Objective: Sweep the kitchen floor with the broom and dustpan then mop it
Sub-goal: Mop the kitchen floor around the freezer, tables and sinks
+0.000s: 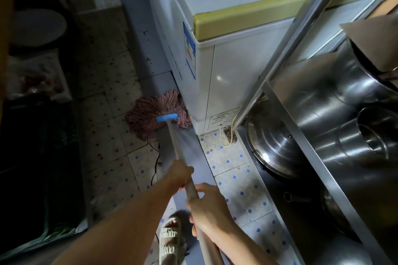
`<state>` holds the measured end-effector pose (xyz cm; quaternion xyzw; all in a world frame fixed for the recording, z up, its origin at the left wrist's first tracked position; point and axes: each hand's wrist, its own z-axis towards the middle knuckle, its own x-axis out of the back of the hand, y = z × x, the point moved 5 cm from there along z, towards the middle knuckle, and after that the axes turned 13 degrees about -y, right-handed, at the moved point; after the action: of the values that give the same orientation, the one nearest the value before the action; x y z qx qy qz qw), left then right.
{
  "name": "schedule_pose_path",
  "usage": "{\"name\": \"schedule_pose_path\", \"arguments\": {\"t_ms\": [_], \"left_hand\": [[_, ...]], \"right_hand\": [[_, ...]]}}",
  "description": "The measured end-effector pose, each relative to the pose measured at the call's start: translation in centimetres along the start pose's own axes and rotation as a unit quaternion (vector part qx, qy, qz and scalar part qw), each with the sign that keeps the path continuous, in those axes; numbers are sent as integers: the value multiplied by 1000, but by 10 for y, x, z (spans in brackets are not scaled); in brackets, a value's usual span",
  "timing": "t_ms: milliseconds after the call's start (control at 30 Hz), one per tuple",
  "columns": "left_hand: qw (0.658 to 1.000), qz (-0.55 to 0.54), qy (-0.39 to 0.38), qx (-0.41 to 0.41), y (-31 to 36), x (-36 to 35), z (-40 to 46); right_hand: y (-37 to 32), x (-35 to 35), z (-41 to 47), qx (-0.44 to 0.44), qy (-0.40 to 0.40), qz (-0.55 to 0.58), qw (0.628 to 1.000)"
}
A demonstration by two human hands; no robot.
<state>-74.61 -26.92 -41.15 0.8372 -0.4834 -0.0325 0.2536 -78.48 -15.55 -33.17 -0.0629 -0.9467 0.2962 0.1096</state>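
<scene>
Both hands, left hand [179, 175] & right hand [210, 211], grip stiff mop handle [173, 135] mid-shaft; soft, likely waterlogged mop head [157, 112] drags at frame ctr.

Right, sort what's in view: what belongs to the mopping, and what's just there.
In use:
mop head
mop handle
left hand
right hand
tiled floor

Just there:
chest freezer
steel pots
metal rack
loose cable
</scene>
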Motion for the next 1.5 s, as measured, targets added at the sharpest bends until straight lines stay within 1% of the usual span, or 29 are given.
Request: {"name": "schedule_pose_path", "arguments": {"t_ms": [67, 200, 367, 467, 667, 867, 967, 1067, 1133, 1267, 1433, 1500], "left_hand": [[1000, 11, 8, -17, 14, 18, 11], [1000, 23, 2, 1, 39, 59, 41], [998, 36, 23, -36, 75, 102, 71], [999, 8, 36, -33, 86, 123, 88], [997, 17, 54, -48, 96, 137, 100], [996, 52, 51, -57, 85, 113, 86], [995, 50, 44, -68, 72, 86, 74], [996, 46, 36, -60, 53, 51, 54], [997, 41, 30, -59, 41, 29, 41], [999, 41, 21, -30, 15, -10, 11], [1000, -19, 24, -5, -21, -56, -18], [1000, -21, 21, 9, -31, -72, -33]], "right_hand": [[-22, 1, 11, 14, -7, 5, 1000], [-65, 0, 45, 21, -21, 37, 999], [-107, -1, 92, 33, -15, 21, 999], [-125, -2, 120, 47, -19, 28, 998], [-134, -5, 149, 59, -37, 31, 997], [-112, -6, 127, 49, -43, 1, 998], [-89, 4, 101, 45, -43, 8, 998], [-57, 16, 68, 34, -51, 21, 998], [-35, 21, 52, 29, -40, 6, 999], [11, 25, 23, 17, -32, -4, 999], [59, 27, -17, -1, -46, -3, 999], [72, 29, -35, -16, -55, 6, 998]]}}
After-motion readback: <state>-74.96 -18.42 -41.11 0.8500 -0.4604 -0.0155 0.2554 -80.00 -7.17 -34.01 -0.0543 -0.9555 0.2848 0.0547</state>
